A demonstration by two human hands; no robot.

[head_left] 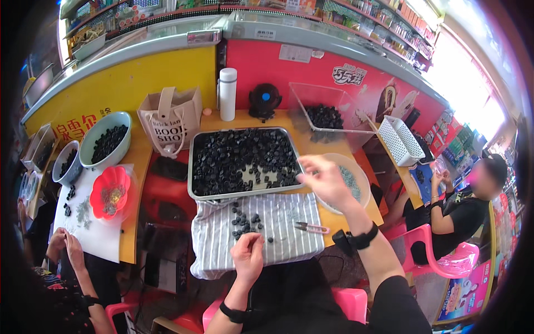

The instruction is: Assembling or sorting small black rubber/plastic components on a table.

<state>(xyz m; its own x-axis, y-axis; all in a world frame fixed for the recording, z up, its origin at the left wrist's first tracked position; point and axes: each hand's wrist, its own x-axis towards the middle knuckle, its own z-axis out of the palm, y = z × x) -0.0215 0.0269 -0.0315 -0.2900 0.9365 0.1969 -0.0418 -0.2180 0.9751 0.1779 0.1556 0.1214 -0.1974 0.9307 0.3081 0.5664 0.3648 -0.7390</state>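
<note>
My left hand (247,257) is closed in a pinch above the grey striped cloth (283,248), beside a small group of black caps (242,224). What sits between its fingertips is too small to make out. My right hand (329,182) is raised between the metal tray (245,196) and a round bowl (364,186) holding small grey-green pieces (350,181). Motion smears its fingers, so their grip is unclear. Many black caps (239,150) fill the tray. Thread snips (312,227) with pink handles lie on the cloth, near a few small pale pieces (293,214).
Behind the tray stand a paper bag (170,119), a white bottle (227,94), a small black fan (264,101) and a clear bin (356,119) of black pieces. Co-workers sit at the left (72,250) and right (467,206). Left are a green basin (129,131) and red bowl (100,186).
</note>
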